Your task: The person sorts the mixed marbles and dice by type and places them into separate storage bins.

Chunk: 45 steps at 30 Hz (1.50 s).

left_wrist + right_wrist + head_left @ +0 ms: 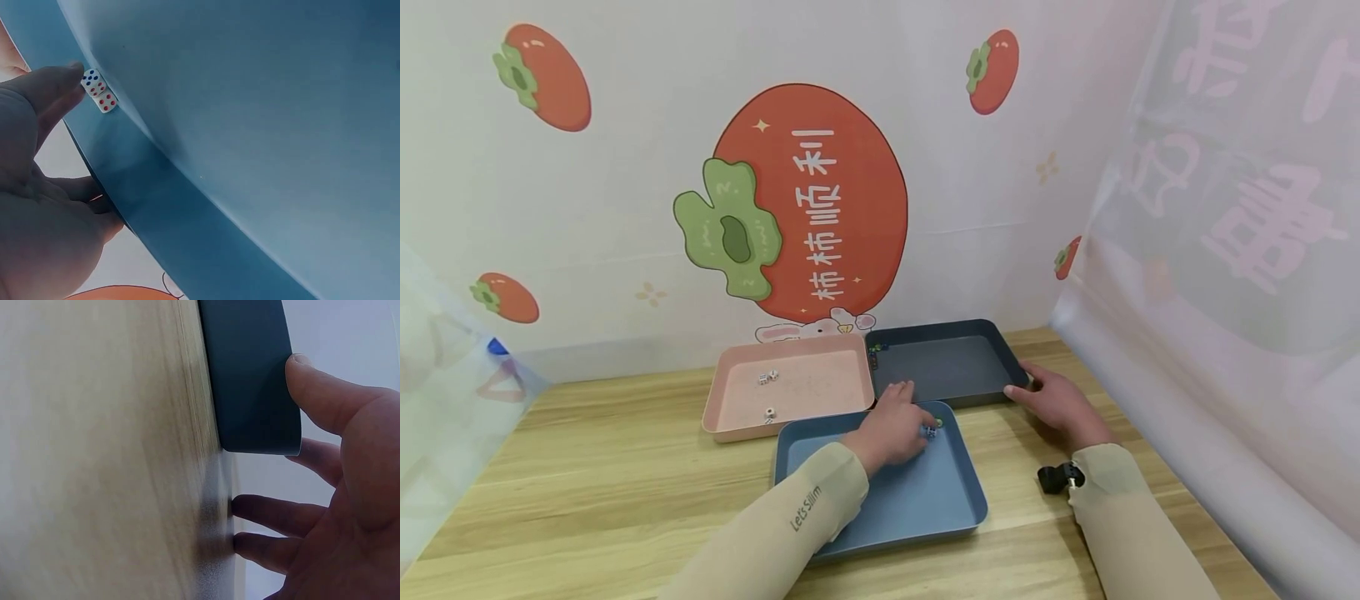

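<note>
My left hand (pixel 891 429) reaches into the blue tray (pixel 917 500). Its fingertips pinch two white dice (pixel 99 90) with blue and red dots, close to the tray wall in the left wrist view. Part of the hold is hidden. A small green die (pixel 939 422) lies just beyond them in the corner. At the near right corner of the dark grey tray (pixel 947 362) is my right hand (pixel 1060 404). Its thumb rests on the tray's rim in the right wrist view, while the other fingers are spread loosely past the corner.
A pink tray (pixel 805 350) at the back left contains several white dice (pixel 767 377). Small coloured dice (pixel 875 354) sit in the dark tray's left corner. The trays stand close together on a wood-grain table (pixel 625 467), with a printed curtain (pixel 962 192) behind.
</note>
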Tool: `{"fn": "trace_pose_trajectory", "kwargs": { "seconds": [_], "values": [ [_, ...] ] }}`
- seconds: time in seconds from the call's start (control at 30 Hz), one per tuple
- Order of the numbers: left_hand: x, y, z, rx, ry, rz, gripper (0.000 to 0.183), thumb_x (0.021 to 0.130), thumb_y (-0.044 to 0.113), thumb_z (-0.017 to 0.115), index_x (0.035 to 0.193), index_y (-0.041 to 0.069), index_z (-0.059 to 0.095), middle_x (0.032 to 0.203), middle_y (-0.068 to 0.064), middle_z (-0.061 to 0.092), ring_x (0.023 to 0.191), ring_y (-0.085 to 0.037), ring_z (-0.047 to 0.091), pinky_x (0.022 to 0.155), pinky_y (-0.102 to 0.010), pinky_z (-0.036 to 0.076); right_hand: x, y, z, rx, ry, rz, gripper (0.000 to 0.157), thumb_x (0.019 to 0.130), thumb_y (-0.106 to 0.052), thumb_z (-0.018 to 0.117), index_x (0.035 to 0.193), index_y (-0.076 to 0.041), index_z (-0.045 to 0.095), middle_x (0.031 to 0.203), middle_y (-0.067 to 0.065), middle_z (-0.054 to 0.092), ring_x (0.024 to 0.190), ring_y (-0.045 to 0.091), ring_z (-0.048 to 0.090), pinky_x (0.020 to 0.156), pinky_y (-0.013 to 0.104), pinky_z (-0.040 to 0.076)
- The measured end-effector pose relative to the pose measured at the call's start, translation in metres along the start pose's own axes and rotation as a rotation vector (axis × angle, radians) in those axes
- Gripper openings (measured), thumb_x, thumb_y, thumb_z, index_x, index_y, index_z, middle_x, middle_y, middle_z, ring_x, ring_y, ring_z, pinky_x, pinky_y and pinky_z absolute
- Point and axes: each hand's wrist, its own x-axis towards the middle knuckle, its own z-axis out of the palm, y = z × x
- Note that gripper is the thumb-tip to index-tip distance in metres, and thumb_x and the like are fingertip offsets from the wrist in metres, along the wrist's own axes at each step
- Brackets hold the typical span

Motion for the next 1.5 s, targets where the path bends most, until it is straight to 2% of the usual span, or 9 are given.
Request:
{"fn": "trace_pose_trajectory", "kwargs": {
  "seconds": [0.23,0.47,0.7,1.0,1.2,1.5],
  "values": [
    [0.0006,0.0016,0.0004,0.039,0.011,0.013,0.028,0.095,0.022,0.067,0.122,0.026,0.074,0.151,-0.016,0.044,0.146,-0.032,0.025,0.118,-0.043,0.015,0.0001,0.0001,-0.0003,0.003,0.004,0.007,0.090,0.094,-0.061,0.056,0.157,-0.005,0.026,0.150,0.032,0.035,0.135,0.051,0.034,0.105,0.064,0.030],
    [-0.0004,0.0033,0.0011,0.045,0.020,0.021,0.029,0.097,0.012,0.057,0.117,0.022,0.076,0.153,-0.018,0.040,0.146,-0.033,0.026,0.118,-0.043,0.014,-0.0007,-0.0008,0.0009,0.011,0.003,0.001,0.089,0.095,-0.059,0.057,0.157,-0.004,0.026,0.150,0.033,0.035,0.135,0.052,0.033,0.105,0.065,0.030],
    [-0.0017,0.0051,-0.0017,0.119,0.022,0.031,0.018,0.094,0.022,0.065,0.105,0.019,0.079,0.146,-0.015,0.049,0.143,-0.029,0.031,0.118,-0.042,0.014,0.0007,0.0001,0.0015,-0.002,0.008,-0.005,0.086,0.096,-0.057,0.057,0.157,-0.005,0.026,0.149,0.033,0.036,0.135,0.052,0.034,0.105,0.064,0.031],
    [-0.0028,0.0093,-0.0041,0.206,0.042,0.031,0.018,0.094,0.029,0.067,0.099,0.018,0.080,0.146,-0.014,0.050,0.142,-0.027,0.034,0.117,-0.041,0.016,-0.0003,0.0001,-0.0006,-0.001,-0.005,0.001,0.088,0.096,-0.059,0.055,0.158,-0.006,0.024,0.150,0.033,0.034,0.136,0.052,0.032,0.105,0.065,0.030],
    [-0.0046,0.0084,-0.0055,0.179,0.016,0.043,0.018,0.091,0.033,0.073,0.105,0.024,0.080,0.146,-0.014,0.050,0.143,-0.028,0.032,0.118,-0.041,0.015,0.0002,-0.0008,0.0000,-0.014,0.006,-0.010,0.087,0.096,-0.059,0.055,0.157,-0.005,0.025,0.149,0.034,0.035,0.135,0.052,0.033,0.105,0.065,0.030],
    [-0.0049,0.0042,-0.0028,0.176,0.027,0.058,0.017,0.090,0.035,0.075,0.098,0.021,0.081,0.147,-0.015,0.049,0.143,-0.028,0.032,0.118,-0.041,0.014,-0.0001,-0.0012,0.0005,-0.015,0.006,-0.006,0.085,0.097,-0.056,0.056,0.157,-0.005,0.025,0.150,0.034,0.034,0.135,0.052,0.033,0.105,0.065,0.030]
  ]
}}
